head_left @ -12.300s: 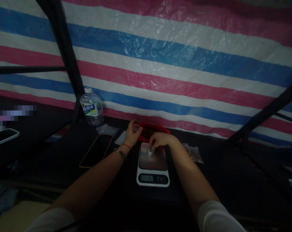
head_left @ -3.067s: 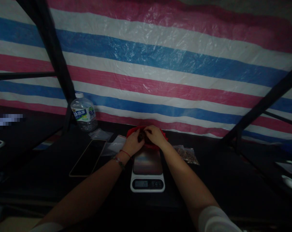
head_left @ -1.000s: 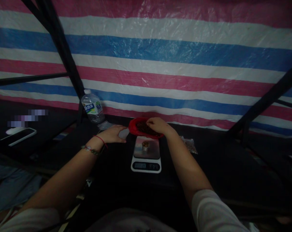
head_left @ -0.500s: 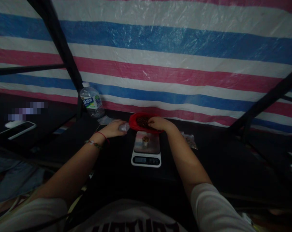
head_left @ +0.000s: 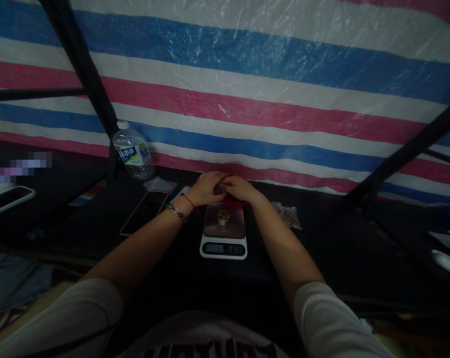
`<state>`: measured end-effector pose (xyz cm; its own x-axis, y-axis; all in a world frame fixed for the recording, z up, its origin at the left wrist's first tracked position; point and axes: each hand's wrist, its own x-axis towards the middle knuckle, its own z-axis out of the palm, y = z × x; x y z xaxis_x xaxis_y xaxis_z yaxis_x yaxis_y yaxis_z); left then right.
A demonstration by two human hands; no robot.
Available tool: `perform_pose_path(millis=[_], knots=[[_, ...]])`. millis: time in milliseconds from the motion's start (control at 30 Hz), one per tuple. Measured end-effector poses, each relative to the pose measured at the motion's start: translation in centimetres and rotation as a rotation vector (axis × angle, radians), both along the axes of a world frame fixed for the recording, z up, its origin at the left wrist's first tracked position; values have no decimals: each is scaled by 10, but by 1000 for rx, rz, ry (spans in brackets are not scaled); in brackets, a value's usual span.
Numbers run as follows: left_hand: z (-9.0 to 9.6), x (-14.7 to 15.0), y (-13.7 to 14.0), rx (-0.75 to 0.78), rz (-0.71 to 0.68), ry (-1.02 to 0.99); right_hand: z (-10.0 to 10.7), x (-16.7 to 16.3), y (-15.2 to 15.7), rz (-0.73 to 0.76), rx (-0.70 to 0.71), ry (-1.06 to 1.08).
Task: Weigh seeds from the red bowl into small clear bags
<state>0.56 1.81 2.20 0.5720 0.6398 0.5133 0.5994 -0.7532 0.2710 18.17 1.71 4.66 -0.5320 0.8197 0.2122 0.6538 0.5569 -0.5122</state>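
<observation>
My left hand (head_left: pixel 211 186) is over the red dish (head_left: pixel 237 202), with its fingers curled round a small clear plastic bag (head_left: pixel 219 189) that is mostly hidden. Against it, my right hand (head_left: pixel 240 189) has its fingertips pinched together at the bag; what they hold is too small to make out. Both hands cover most of the dish and its dark contents. Just in front stands a white digital scale (head_left: pixel 224 248) with a lit display. On its metal plate sits a small white cup (head_left: pixel 222 218) with golden-brown bits in it.
A clear bag of small bits (head_left: pixel 291 217) lies beyond my right forearm. Left of the scale are a phone (head_left: pixel 144 213), flat clear bags (head_left: pixel 160 185) and a large plastic bottle (head_left: pixel 134 154). Striped sheeting (head_left: pixel 247 99) hangs behind the black table, between dark frame poles.
My left hand has moved right with the plastic bag, from beside the dish to over it, meeting my right hand. The right hand has lifted slightly from the dish's contents. The phone has come into view.
</observation>
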Motion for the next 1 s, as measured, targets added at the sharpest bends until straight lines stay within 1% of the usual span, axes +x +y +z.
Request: perform_pose_path(millis=[100, 233, 333, 367, 433, 467, 533, 600, 667, 767, 867, 933, 1000], knots=[[-6, -1, 3, 26, -55, -20, -5, -2, 1, -23, -14, 24], [-13, -6, 3, 61, -101, -60, -3, -5, -1, 62, -50, 14], [-18, -10, 0, 79, -115, -112, 8, 1, -5, 112, -25, -20], [-20, -11, 0, 82, -105, -135, 13, 5, -7, 109, -18, -21], [-24, -15, 0, 78, -64, -179, 25, 14, -13, 50, -30, -20], [-26, -17, 1, 72, -38, -198, 30, 19, -16, 51, -78, -33], [-32, -20, 3, 48, 10, -224, 36, 24, -24, 134, -196, -98], [-38, -21, 6, 20, 38, -247, 35, 22, -30, 255, -277, -199], [-44, -21, 9, -8, 45, -267, 28, 14, -33, 367, -357, -296], [-49, -20, 11, -49, 58, -292, 13, 2, -30, 468, -454, -357], [-51, -20, 11, -83, 92, -320, 6, -1, -25, 480, -442, -331], [-50, -20, 11, -97, 102, -336, 8, 2, -23, 466, -431, -305], [-50, -21, 11, -101, 103, -349, 14, 9, -22, 426, -415, -266]])
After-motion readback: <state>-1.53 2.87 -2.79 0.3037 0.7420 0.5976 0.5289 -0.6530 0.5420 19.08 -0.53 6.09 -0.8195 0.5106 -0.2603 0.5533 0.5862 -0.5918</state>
